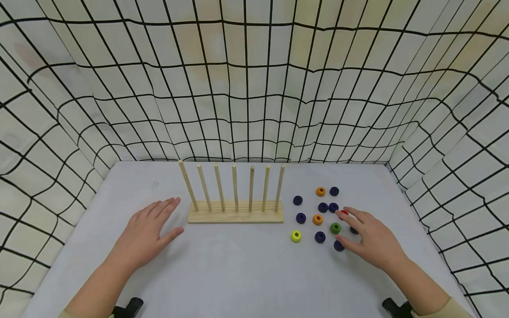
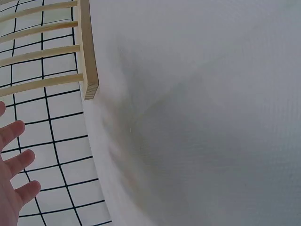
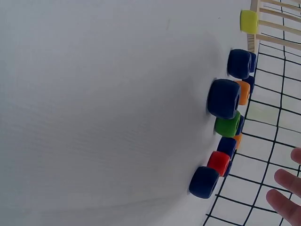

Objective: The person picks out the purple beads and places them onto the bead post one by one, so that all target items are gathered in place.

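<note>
A pale wooden rack (image 1: 236,216) with several upright bare pegs stands on the white table. To its left my left hand (image 1: 145,232) hovers with spread, straight fingers, holding nothing; its fingers (image 2: 19,162) also show in the left wrist view. My right hand (image 1: 370,236) is over the right edge of a group of beads, fingers loosely extended. Partly beneath it are a red bead (image 3: 218,163), a navy bead (image 3: 204,182) and another navy bead (image 1: 339,246). A green bead (image 1: 335,228) sits just left of its fingertips.
Several other navy beads (image 1: 301,218) are scattered between rack and right hand, with two orange beads (image 1: 320,191) and a yellow bead (image 1: 296,236) nearest the rack. White walls with a black grid net (image 1: 246,95) enclose the table (image 1: 238,274) at the back and sides.
</note>
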`<state>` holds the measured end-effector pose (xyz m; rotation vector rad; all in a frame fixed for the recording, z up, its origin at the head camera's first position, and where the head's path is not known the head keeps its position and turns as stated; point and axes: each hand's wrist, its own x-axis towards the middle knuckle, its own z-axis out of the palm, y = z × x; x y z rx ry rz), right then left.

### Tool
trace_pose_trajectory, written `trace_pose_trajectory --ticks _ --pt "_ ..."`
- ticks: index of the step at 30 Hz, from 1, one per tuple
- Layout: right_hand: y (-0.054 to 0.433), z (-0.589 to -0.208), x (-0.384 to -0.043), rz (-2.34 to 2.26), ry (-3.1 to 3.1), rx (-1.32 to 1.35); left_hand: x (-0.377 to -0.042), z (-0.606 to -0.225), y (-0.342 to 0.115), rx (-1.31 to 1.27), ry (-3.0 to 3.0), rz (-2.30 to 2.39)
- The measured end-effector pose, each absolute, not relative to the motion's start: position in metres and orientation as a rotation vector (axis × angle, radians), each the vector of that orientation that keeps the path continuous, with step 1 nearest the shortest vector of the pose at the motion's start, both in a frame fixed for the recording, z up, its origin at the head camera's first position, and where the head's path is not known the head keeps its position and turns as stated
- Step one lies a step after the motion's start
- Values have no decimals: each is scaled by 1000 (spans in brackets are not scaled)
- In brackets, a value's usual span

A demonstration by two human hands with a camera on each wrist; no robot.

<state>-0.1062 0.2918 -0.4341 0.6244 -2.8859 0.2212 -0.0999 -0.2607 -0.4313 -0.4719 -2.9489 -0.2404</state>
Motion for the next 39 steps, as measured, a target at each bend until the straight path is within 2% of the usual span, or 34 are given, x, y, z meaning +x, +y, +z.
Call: trace_pose_trajectory --ticks 17,39 --pt "291 -440 -102 309 -3028 485 -111 -435 -266 -429 -3020 -375" --pt "296 -450 -103 280 -3143 537 -140 -445 -265 -334 -3188 -634"
